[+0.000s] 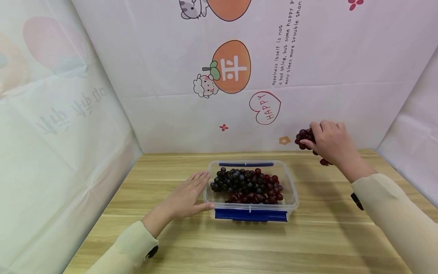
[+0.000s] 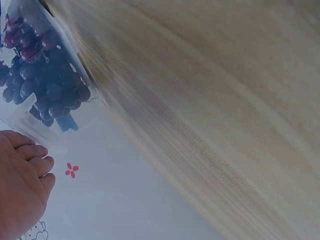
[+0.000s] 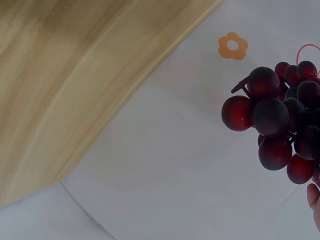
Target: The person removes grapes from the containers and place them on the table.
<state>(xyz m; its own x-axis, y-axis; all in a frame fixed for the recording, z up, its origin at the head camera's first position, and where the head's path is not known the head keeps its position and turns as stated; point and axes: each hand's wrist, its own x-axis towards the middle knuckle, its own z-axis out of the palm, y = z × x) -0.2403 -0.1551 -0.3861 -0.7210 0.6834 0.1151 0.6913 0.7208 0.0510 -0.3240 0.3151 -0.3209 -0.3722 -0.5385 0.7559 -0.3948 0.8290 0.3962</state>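
My right hand point(image 1: 331, 141) grips a bunch of dark red grapes point(image 1: 303, 137), held up in the air to the right of the clear plastic container point(image 1: 292, 190). In the right wrist view the bunch of grapes point(image 3: 272, 117) hangs large at the right edge, with only a bit of a finger point(image 3: 314, 197) visible below it. My left hand point(image 1: 186, 196) lies along the container's left side, fingers straight and thumb at the front left corner. Inside the container are black grapes point(image 1: 236, 179) and red grapes point(image 1: 273, 186).
The container has blue clips point(image 1: 251, 215) on its front and back sides. It stands on a wood-grain table point(image 1: 164, 243). A white printed sheet point(image 1: 164, 76) rises behind the table's back edge, with more white sheeting point(image 1: 85, 152) on the left.
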